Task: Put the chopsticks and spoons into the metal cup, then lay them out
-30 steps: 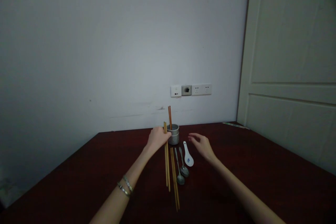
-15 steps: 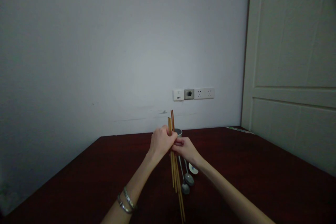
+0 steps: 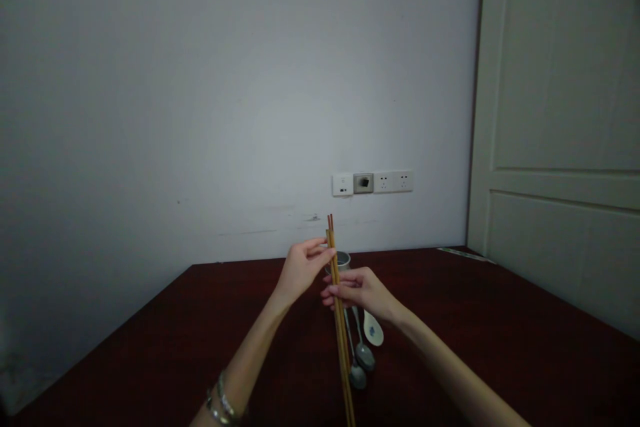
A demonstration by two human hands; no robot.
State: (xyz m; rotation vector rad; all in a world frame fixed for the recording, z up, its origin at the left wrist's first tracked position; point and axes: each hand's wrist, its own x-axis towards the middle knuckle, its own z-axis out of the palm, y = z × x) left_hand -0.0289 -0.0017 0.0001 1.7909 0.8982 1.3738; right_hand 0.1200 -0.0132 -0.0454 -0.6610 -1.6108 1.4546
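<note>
A bundle of long wooden chopsticks (image 3: pixel 341 347) runs lengthwise before me, with a pair of reddish tips showing at its top. My left hand (image 3: pixel 305 267) pinches the bundle near its upper end between thumb and fingers. Lower down, my right hand (image 3: pixel 363 290) grips the same chopsticks, its fingers wrapped round them. Just behind the hands stands a grey metal cup (image 3: pixel 343 259), partly hidden. Beneath my right wrist lie two metal spoons, one spoon (image 3: pixel 365 356) beside another spoon (image 3: pixel 357 377), and a white soup spoon (image 3: pixel 373 329) with a blue mark.
Everything rests on a dark red table (image 3: pixel 175 347) that meets a pale wall (image 3: pixel 250 113). Wall sockets (image 3: pixel 393 181) sit above the table's back edge. A flat strip (image 3: pixel 467 255) lies at the back right, near a white panelled door (image 3: pixel 560 113).
The chopsticks, spread at their lower ends before, now lie together in a tighter bundle. My left hand has loosened to a fingertip pinch, and more of the white soup spoon shows.
</note>
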